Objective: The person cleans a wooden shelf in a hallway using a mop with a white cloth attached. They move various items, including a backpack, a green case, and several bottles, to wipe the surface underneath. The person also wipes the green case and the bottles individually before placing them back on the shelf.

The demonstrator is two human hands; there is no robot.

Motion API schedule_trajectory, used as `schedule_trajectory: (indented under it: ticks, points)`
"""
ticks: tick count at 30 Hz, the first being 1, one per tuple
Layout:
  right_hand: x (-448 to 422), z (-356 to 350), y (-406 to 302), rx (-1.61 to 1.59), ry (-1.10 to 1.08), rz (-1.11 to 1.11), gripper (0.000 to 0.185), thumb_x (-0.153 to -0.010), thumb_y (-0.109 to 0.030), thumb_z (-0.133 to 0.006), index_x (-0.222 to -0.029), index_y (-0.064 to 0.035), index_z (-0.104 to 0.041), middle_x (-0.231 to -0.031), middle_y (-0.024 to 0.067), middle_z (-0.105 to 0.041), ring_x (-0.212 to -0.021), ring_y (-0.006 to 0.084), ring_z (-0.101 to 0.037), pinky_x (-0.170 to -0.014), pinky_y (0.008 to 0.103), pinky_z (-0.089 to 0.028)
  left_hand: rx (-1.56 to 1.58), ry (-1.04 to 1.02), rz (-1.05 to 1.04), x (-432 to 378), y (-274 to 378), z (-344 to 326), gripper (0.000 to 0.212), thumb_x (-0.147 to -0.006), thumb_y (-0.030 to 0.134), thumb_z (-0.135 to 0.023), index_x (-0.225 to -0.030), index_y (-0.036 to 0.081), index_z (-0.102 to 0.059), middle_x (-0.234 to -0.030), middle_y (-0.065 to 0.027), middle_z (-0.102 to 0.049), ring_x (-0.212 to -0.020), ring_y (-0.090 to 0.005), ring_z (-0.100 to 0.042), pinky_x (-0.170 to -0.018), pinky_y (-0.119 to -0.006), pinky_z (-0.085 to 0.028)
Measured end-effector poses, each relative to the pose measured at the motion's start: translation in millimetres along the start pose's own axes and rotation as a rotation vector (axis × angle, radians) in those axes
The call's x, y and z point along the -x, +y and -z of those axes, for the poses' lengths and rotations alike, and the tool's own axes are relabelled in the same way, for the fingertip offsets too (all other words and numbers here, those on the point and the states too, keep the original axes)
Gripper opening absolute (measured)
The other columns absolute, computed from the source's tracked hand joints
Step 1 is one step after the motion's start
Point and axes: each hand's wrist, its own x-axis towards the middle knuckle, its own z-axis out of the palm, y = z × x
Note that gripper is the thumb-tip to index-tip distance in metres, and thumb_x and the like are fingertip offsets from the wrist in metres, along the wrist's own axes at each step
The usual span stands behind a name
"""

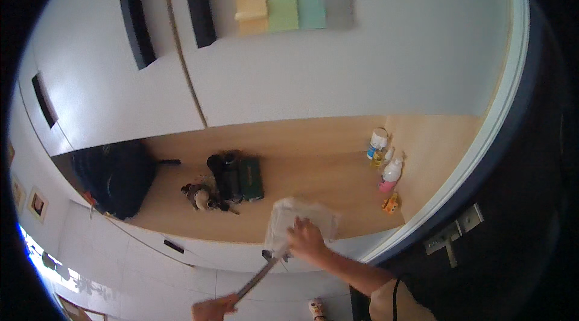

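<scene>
My left hand, at the bottom edge of the view, grips the lower end of a narrow grey handle. The handle runs up and to the right towards a pale, blurred white cloth or pad. My right hand has its fingers closed on the near part of this pad, beside the handle's upper end. The pad hangs over the front edge of a light wood shelf niche. Motion blur hides how pad and handle join.
A dark bag, a small figure, black cylindrical items and a dark green box stand left in the niche. Bottles and an orange toy stand right. White cabinet doors hang above; a drawer handle shows below.
</scene>
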Motion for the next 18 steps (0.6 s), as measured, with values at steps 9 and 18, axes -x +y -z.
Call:
schedule_trajectory:
  ticks: [9,18]
  points:
    - [-91,-38,82,-0.108,-0.043,-0.267,0.034,-0.060,-0.015,-0.069,-0.092,-0.0075,-0.061,-0.094,0.0141,-0.056,-0.093,0.0340,-0.052,-0.076,0.0454,-0.048,-0.012,0.123,-0.592,-125,-31,-43,0.038,-0.089,0.031,-0.043,-0.096,0.001,-0.064,-0.090,-0.0143,-0.065,-0.078,-0.0192,-0.062,-0.070,-0.031,-0.048]
    - [-9,11,37,0.036,-0.028,-0.134,0.025,-0.061,-0.017,-0.065,-0.084,-0.0077,-0.061,-0.093,0.0160,-0.056,-0.092,0.0341,-0.053,-0.067,0.0417,-0.051,0.015,0.042,-0.454,-35,-25,-21,0.045,-0.090,0.038,-0.040,-0.099,0.001,-0.064,-0.094,-0.0136,-0.066,-0.094,-0.0236,-0.062,-0.085,-0.035,-0.046]
